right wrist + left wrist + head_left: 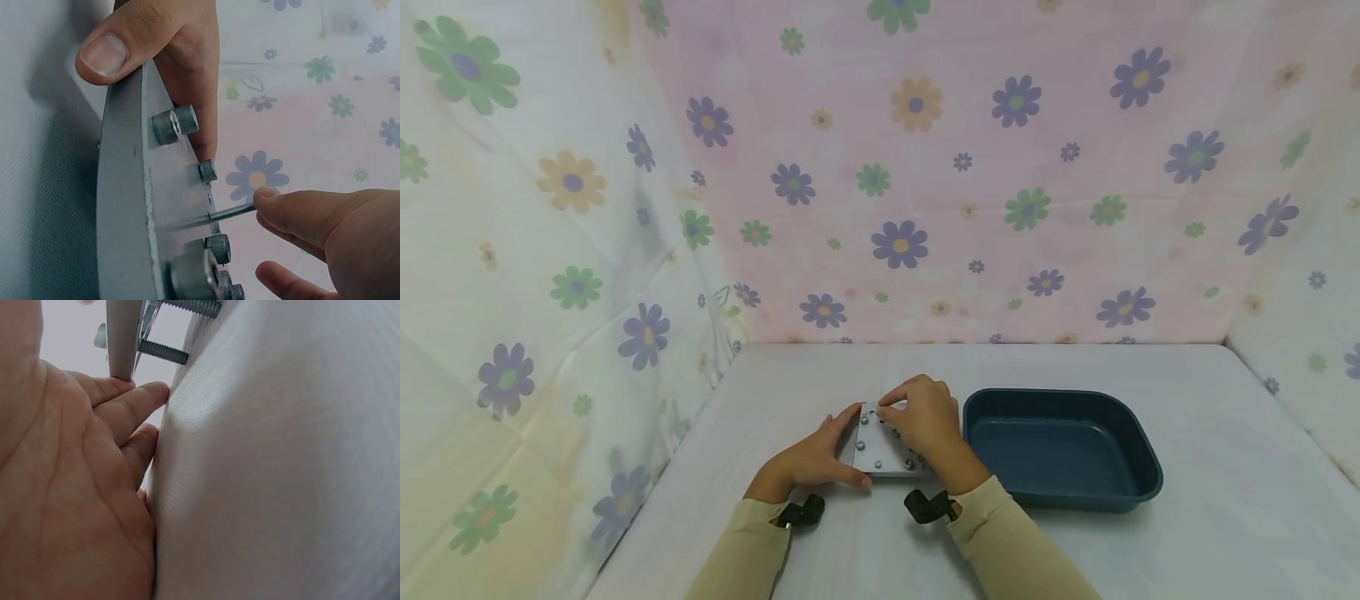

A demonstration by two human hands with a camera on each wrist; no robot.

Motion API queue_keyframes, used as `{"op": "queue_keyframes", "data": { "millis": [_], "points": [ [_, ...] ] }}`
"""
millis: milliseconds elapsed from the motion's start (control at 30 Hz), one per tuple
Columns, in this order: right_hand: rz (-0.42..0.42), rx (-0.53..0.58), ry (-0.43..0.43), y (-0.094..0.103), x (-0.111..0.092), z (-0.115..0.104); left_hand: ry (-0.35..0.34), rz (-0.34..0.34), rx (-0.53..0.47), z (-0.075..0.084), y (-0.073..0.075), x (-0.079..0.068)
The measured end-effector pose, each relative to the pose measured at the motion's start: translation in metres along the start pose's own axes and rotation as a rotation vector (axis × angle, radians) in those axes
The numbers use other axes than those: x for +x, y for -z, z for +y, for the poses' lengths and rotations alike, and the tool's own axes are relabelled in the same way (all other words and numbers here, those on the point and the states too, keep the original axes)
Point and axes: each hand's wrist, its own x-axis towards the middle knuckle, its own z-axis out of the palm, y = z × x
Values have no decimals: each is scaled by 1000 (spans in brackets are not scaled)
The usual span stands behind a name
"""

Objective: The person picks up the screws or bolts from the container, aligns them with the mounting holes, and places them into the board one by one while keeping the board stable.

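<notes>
A silver metal plate (883,450) is raised off the white table on threaded bolt ends (164,352) that stick out beneath it. Several socket-head bolts (219,249) stand in its top face. My left hand (816,456) grips the plate's left side, thumb at the front edge and fingers towards the back. Between thumb and finger, my right hand (931,421) pinches a thin bolt (234,212) above the plate's far part. That bolt's threaded end meets the plate at a hole; how deep it sits I cannot tell. Its head is hidden by the fingertips.
A dark blue rectangular tray (1052,454) stands on the table (850,550) just right of my right hand. Black wrist mounts (928,506) sit at both cuffs. Flower-patterned cloth (955,200) hangs behind and along both sides.
</notes>
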Motion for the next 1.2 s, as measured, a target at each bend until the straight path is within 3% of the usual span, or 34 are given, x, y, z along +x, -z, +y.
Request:
{"op": "queue_keyframes", "data": {
  "millis": [533, 1200],
  "points": [
    [29, -10, -20, 1, 2, 1, 4, -1, -8, 3, 1, -2],
    [-2, -84, -41, -10, 0, 1, -1, -2, 2, 0, 0, 0]
  ]
}}
